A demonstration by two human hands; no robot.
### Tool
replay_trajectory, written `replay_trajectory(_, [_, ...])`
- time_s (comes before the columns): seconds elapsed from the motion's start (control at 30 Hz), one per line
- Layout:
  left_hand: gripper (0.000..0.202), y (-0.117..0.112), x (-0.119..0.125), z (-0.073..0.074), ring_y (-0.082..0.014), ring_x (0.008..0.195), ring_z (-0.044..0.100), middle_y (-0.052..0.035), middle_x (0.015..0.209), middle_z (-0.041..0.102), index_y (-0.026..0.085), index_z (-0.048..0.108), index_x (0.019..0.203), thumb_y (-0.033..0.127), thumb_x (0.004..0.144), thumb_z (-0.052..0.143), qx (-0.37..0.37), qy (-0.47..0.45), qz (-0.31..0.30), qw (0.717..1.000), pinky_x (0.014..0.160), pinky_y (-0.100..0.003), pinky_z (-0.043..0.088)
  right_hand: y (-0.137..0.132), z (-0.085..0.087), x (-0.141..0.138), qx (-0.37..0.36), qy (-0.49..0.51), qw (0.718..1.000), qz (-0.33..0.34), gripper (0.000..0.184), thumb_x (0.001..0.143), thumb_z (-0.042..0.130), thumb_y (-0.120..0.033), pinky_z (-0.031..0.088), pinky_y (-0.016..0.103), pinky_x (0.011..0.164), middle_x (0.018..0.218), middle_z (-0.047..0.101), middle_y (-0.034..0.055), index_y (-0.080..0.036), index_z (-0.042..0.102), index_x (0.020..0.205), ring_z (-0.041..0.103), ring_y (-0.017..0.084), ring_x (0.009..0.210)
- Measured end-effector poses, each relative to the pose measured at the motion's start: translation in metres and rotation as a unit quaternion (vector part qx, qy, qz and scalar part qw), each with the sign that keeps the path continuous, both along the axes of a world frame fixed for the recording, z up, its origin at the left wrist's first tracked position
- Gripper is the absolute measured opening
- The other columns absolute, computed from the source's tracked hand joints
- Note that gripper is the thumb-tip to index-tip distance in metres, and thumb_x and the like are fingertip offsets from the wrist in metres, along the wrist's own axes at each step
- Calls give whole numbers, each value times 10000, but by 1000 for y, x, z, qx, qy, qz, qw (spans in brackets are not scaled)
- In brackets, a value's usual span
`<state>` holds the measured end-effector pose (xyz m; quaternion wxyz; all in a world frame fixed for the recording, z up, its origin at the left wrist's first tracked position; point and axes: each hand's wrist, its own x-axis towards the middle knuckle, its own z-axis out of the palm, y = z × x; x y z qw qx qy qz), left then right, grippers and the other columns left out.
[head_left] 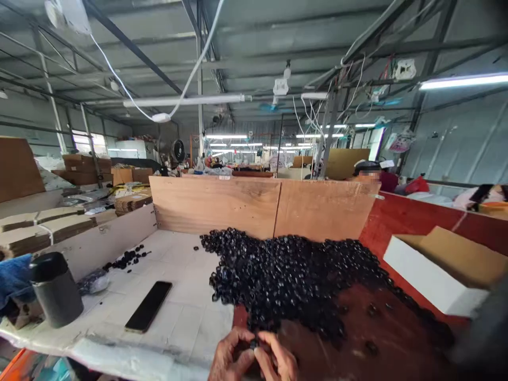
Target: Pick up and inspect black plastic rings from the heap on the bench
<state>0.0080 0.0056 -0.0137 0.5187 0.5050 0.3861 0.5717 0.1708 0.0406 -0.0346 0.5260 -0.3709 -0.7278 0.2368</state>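
At the bottom edge of the head view, my left hand (232, 355) and my right hand (279, 357) come together, their fingers closed around a small black plastic part (253, 345). Its shape is mostly hidden by my fingers. Just above them spreads a large heap of similar glossy black parts (293, 278), lying on a reddish-brown board (337, 312). A few loose parts sit apart near my right hand.
A black phone (148, 307) and a dark insulated flask (55, 291) stand on a white tiled bench (178, 254), with a small scatter of black parts. Plywood boards (222, 206) rise behind the heap. A white box (432, 275) sits at right, and a person (367, 172) is beyond the boards.
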Motion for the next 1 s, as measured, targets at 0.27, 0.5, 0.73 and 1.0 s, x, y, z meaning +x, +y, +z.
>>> replay_trajectory(0.27, [336,-65,3,45,-242,944,703,-76,1001,769,188,754,1048,444,835,797,-96,28,-33,994,879,-328,553,-79,32,19,-115,39,990,68,173,1007,526,-283,527,256,640,833,655,22,-216,683,1033,629,154,665])
replay_trajectory(0.5, [232,-83,1,27,-228,911,723,-67,973,766,193,745,1055,382,932,691,-46,160,-24,986,851,-312,587,-101,27,14,-204,64,974,71,199,983,569,-359,501,261,608,809,652,19,-196,669,931,635,132,584])
replay_trajectory(0.73, [378,-88,-11,-25,-241,1144,732,-118,1236,742,231,640,1343,125,1009,499,261,399,41,878,1001,-355,610,-102,18,-3,-540,256,797,82,506,814,685,-645,285,220,410,476,456,-65,-204,510,638,357,68,384])
replay_trajectory(1.0, [338,-88,-19,-7,-235,1085,720,-112,1196,734,221,630,1313,155,1005,509,248,439,-113,856,935,-338,606,-101,17,21,-487,46,871,48,374,936,592,-439,394,260,498,592,538,-3,-204,550,648,476,124,476])
